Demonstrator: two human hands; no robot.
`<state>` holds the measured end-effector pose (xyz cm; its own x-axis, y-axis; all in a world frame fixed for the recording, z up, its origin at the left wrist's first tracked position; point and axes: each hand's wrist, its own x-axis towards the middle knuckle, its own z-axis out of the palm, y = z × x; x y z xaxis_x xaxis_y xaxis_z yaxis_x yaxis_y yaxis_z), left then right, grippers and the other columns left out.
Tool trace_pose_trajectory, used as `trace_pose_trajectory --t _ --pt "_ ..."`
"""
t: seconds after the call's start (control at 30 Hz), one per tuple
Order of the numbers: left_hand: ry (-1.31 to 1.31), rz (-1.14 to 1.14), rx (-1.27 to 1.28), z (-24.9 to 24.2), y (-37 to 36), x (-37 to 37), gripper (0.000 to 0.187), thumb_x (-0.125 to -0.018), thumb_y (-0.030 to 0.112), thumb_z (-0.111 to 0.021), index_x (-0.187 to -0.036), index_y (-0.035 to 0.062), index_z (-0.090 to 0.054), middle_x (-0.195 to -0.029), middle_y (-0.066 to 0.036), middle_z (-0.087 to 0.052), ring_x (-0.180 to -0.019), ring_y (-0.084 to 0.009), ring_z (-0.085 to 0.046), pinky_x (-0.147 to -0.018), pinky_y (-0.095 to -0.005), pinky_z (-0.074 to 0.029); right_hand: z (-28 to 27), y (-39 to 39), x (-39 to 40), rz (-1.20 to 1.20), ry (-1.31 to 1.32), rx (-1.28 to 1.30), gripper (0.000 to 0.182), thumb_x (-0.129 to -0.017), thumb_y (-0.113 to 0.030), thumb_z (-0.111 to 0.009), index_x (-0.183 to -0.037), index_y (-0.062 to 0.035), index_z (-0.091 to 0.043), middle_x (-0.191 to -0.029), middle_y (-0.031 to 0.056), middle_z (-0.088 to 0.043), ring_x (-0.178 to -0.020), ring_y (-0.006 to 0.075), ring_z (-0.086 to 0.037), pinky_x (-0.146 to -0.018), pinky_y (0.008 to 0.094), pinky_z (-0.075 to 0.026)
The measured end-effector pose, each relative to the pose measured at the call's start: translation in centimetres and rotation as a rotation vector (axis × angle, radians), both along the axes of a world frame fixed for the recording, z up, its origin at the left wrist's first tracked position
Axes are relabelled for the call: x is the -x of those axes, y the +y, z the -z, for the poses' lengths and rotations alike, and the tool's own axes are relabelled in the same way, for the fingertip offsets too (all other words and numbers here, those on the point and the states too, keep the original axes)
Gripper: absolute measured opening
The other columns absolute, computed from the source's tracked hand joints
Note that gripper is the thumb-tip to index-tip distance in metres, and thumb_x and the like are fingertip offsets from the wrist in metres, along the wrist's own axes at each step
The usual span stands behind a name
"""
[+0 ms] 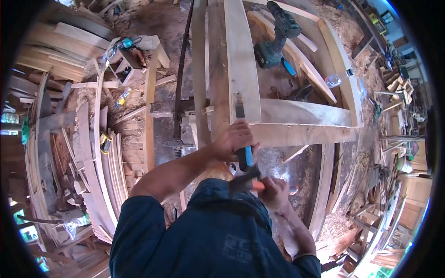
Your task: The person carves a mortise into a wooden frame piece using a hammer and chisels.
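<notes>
My left hand (234,140) is wrapped round a chisel (244,159) with a blue and black handle. The chisel's blade rests at a small cut near the end of a pale wooden board (243,60). In my right hand (274,193) is a hammer (245,180), gripped by its orange handle. The hammer head, slightly blurred, is close by the butt of the chisel handle. The board overlaps a wooden frame (303,111) of joined pale timbers.
A cordless drill (270,53) stands inside the frame, with a blue-handled tool (288,67) beside it. A clear plastic bottle (333,81) lies at the frame's right side. Stacked planks (65,51) fill the left. A power tool (125,43) sits on a small wooden stand (160,53).
</notes>
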<state>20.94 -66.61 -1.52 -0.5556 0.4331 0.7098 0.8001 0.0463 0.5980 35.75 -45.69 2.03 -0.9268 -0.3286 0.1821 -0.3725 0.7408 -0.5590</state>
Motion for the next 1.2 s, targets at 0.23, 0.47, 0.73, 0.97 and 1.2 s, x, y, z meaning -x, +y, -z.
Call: trace_pose_trajectory --t 0.23,0.47,0.73,0.97,1.2 --pt "0.045 -0.018 -0.028 0.7 0.6 -0.4 0.023 -0.076 0.004 -0.078 -0.075 0.0088 -0.056 -0.071 -0.005 -0.052 -0.068 -0.0261 -0.055 -0.069 -0.0398 -0.042 0.8 1.8 -0.9 -0.029 -0.009 -0.035 0.019 -0.069 -0.007 -0.074 -0.084 -0.0076 -0.063 -0.063 0.0081 -0.053 -0.054 0.0294 -0.058 -0.052 0.0399 -0.045" --pt "0.060 -0.013 -0.001 0.3 0.3 -0.3 0.022 -0.077 0.005 -0.079 -0.077 0.0084 -0.057 -0.073 -0.005 -0.054 -0.071 -0.0266 -0.056 -0.073 -0.0406 -0.044 1.3 1.6 -0.7 -0.002 0.026 -0.103 0.012 -0.075 -0.006 -0.071 -0.079 -0.0086 -0.060 -0.063 0.0073 -0.056 -0.054 0.0275 -0.060 -0.051 0.0419 -0.046" --pt "0.061 0.013 0.024 0.3 -0.1 -0.2 0.021 -0.076 0.000 -0.076 -0.079 0.0075 -0.057 -0.073 -0.005 -0.053 -0.071 -0.0263 -0.055 -0.073 -0.0414 -0.043 2.0 1.6 -0.7 -0.054 0.057 0.015 0.013 -0.074 -0.006 -0.069 -0.085 -0.0087 -0.061 -0.066 0.0082 -0.055 -0.058 0.0302 -0.059 -0.052 0.0453 -0.044" --pt "0.060 0.032 0.115 1.2 -0.3 -0.8 0.021 -0.078 0.002 -0.077 -0.080 0.0074 -0.057 -0.077 -0.005 -0.055 -0.076 -0.0258 -0.058 -0.082 -0.0428 -0.047 2.1 1.9 -0.8 -0.095 0.038 0.090 0.014 -0.072 -0.001 -0.067 -0.078 -0.0056 -0.056 -0.066 0.0160 -0.057 -0.056 0.0375 -0.058 -0.052 0.0462 -0.044" --pt "-0.002 0.007 0.101 0.6 -0.5 -0.9 0.020 -0.080 0.004 -0.078 -0.084 0.0095 -0.059 -0.081 -0.004 -0.058 -0.080 -0.0262 -0.061 -0.092 -0.0455 -0.047 3.7 2.6 -1.2 -0.002 -0.023 0.037 0.022 -0.069 -0.013 -0.072 -0.084 -0.0079 -0.057 -0.071 0.0100 -0.059 -0.063 0.0362 -0.062 -0.057 0.0473 -0.047"
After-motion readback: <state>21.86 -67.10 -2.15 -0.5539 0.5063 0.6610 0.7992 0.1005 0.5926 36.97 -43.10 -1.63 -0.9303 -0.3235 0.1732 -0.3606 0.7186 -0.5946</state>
